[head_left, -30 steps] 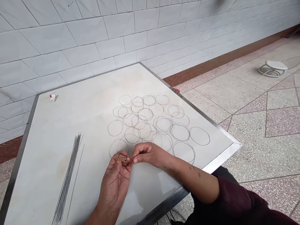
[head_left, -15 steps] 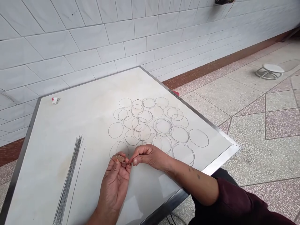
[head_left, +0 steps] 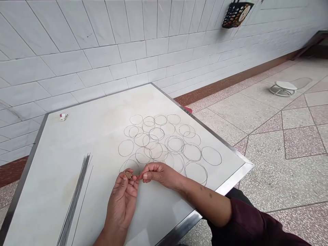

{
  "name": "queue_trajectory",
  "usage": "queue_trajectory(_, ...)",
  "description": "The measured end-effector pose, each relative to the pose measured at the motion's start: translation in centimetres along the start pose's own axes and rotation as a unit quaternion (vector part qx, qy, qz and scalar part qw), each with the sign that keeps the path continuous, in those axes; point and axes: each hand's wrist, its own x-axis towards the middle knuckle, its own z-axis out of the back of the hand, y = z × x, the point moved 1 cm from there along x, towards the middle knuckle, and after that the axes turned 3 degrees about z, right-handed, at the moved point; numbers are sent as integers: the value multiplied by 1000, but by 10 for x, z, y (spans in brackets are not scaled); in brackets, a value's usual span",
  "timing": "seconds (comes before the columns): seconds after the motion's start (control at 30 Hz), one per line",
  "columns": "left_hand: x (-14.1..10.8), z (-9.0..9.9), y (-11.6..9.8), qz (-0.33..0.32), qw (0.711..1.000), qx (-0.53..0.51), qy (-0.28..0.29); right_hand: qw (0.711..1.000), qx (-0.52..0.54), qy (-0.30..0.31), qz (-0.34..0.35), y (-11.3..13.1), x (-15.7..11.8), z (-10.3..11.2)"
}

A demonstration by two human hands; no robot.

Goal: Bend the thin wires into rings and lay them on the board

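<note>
Above the near part of the white table (head_left: 99, 143), my left hand (head_left: 122, 200) is closed, its thumb and fingers pinching a small brown folded piece (head_left: 128, 175) and a thin wire. My right hand (head_left: 160, 176) meets it fingertip to fingertip, thumb and forefinger pressed together on the wire, a short length of which rises above the fingers. How the wire runs between the two hands is hidden. Just beyond them lie several thin wire rings (head_left: 220, 158), many overlapping. Left of my hands is a bundle of straight wires (head_left: 74, 201), with one loose wire (head_left: 83, 201) beside it.
Small white and red pieces (head_left: 63, 117) lie at the table's far left corner. A metal edge (head_left: 222, 138) frames the table, which stands by a white tiled wall (head_left: 133, 51). A patterned bag (head_left: 237, 14) hangs there. A low round stool (head_left: 283, 88) stands on the floor.
The view has tilted up, bringing more of the wall and the hanging bag into sight. The brown piece has turned slightly in my left fingers; both hands keep their pinch.
</note>
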Motion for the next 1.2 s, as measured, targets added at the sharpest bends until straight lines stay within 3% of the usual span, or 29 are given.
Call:
queue_trajectory(0.1,2,0,-2,-6,1000,5,-3,1000,-4,-2,12,-2,1,2)
queue_trajectory(0.27,4,0,-2,5,999,39,-5,998,21,-57,33,-5,3,5)
queue_trajectory(0.5,3,0,-2,42,995,84,17,991,-46,-116,52,-9,5,7)
queue_trajectory(0.73,4,-1,-1,50,995,83,7,989,-60,-131,28,-8,5,7)
queue_trajectory(1.1,5,3,-1,48,994,80,55,988,-55,-139,37,-9,5,10)
queue_trajectory(1.2,5,3,0,44,995,84,41,988,-60,-134,41,-8,4,10)
